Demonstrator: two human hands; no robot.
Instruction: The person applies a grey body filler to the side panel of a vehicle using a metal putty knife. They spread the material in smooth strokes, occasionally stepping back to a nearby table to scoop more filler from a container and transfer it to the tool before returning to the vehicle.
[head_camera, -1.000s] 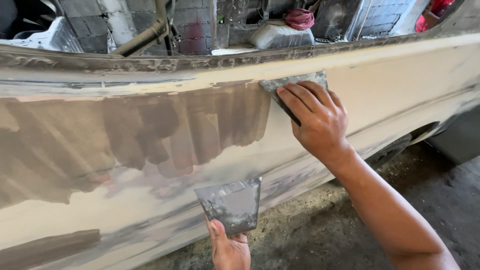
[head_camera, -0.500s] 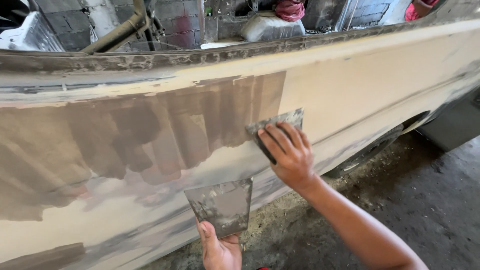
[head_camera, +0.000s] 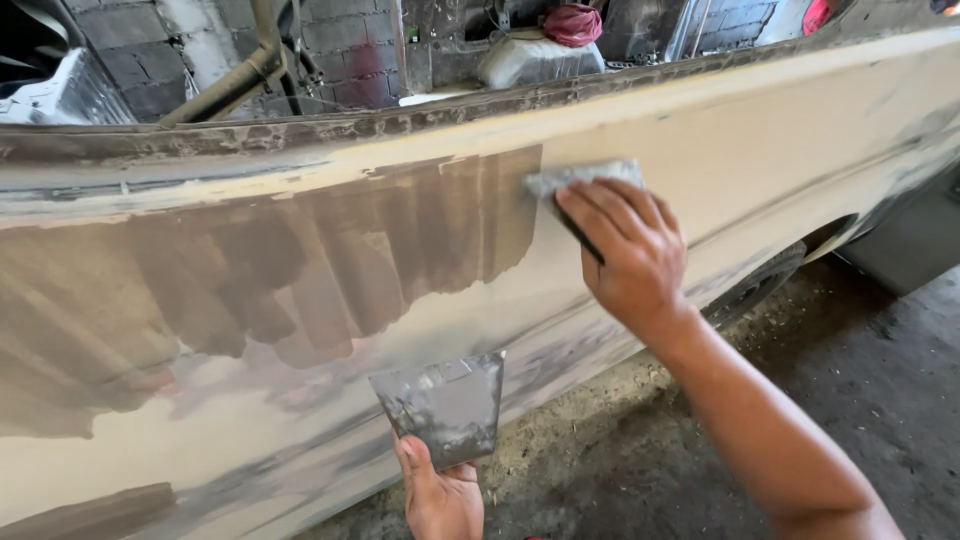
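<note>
Now | right hand (head_camera: 628, 250) gripped a filler spreader (head_camera: 585, 178), pressed flat on the beige car panel (head_camera: 760, 130) beside the grey-brown filler patch (head_camera: 330, 250) | left hand (head_camera: 440, 495) held a smeared metal mixing plate (head_camera: 442, 405) upright, low near the panel.

Two hands (head_camera: 630, 255) are showing, two filler spreaders (head_camera: 445, 405), one car body panel (head_camera: 780, 130) and one tyre (head_camera: 755, 290).

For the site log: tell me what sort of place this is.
Probably a car body repair workshop: a car side panel partly coated in grey-brown filler, the right hand pressing a spreader to it, bare block walls behind.
</note>
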